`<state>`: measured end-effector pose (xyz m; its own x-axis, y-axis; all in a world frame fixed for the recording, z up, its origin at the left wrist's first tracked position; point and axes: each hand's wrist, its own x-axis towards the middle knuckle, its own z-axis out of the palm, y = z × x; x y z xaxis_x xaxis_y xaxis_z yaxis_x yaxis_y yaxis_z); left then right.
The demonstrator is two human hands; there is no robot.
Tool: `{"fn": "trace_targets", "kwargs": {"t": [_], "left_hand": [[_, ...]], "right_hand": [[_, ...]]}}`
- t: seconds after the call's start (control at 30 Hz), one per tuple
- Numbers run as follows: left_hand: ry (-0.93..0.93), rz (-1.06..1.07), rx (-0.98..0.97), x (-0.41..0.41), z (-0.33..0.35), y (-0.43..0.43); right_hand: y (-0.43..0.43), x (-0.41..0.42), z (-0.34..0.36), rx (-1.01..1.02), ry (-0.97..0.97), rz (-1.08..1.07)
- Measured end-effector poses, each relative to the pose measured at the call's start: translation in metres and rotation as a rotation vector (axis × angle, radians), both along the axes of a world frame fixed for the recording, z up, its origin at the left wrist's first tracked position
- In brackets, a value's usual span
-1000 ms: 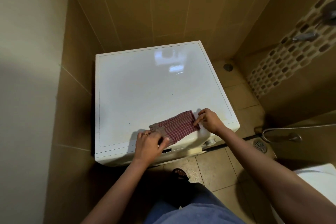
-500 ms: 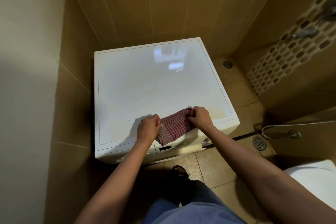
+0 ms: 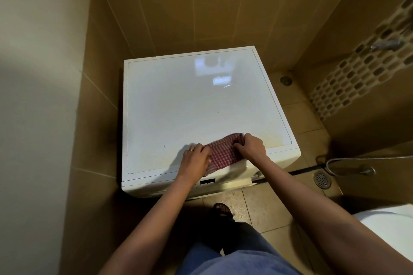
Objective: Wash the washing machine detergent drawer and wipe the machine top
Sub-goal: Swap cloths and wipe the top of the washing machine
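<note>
A white washing machine point(image 3: 192, 105) stands in a tiled corner, its glossy top facing me. A folded red-and-white checked cloth point(image 3: 223, 152) lies on the top near the front edge, its lower end hanging over it. My left hand point(image 3: 195, 161) grips the cloth's left end with curled fingers. My right hand point(image 3: 251, 147) grips its right end the same way. The detergent drawer is not in sight; only a strip of the front panel point(image 3: 225, 182) shows below the cloth.
Tiled walls close in behind and to the left of the machine. To the right lie a floor drain point(image 3: 322, 179), a hose with a metal fitting point(image 3: 348, 168), and a white fixture point(image 3: 388, 227). My sandalled foot point(image 3: 222, 209) stands before the machine.
A second ago the cloth lay longer and flatter, held by the fingertips. Both hands have since closed on its ends and drawn them together, so it is shorter and bunched.
</note>
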<state>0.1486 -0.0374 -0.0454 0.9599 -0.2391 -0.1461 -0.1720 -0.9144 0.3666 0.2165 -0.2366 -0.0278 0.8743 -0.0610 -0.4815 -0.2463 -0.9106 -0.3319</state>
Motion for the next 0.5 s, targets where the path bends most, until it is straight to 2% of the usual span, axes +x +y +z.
{"fn": "trace_targets", "kwargs": {"t": [0.1, 0.17, 0.23, 0.3, 0.37, 0.5], "left_hand": [[0.024, 0.157, -0.259, 0.002, 0.005, 0.003], [0.106, 0.427, -0.513, 0.007, 0.017, 0.008], [0.328, 0.761, -0.864, 0.010, 0.028, 0.013], [0.607, 0.956, -1.179, 0.013, 0.035, 0.018], [0.712, 0.985, -1.216, 0.015, 0.034, 0.027], [0.599, 0.870, -1.030, 0.014, 0.022, 0.035]], "right_hand": [[0.008, -0.002, 0.018, 0.025, -0.061, 0.051], [0.023, -0.011, 0.032, 0.021, -0.140, 0.118], [0.045, -0.027, 0.043, 0.056, -0.218, 0.191], [0.070, -0.043, 0.044, 0.130, -0.264, 0.240], [0.092, -0.056, 0.039, 0.179, -0.257, 0.277], [0.113, -0.067, 0.026, 0.238, -0.088, 0.346]]}}
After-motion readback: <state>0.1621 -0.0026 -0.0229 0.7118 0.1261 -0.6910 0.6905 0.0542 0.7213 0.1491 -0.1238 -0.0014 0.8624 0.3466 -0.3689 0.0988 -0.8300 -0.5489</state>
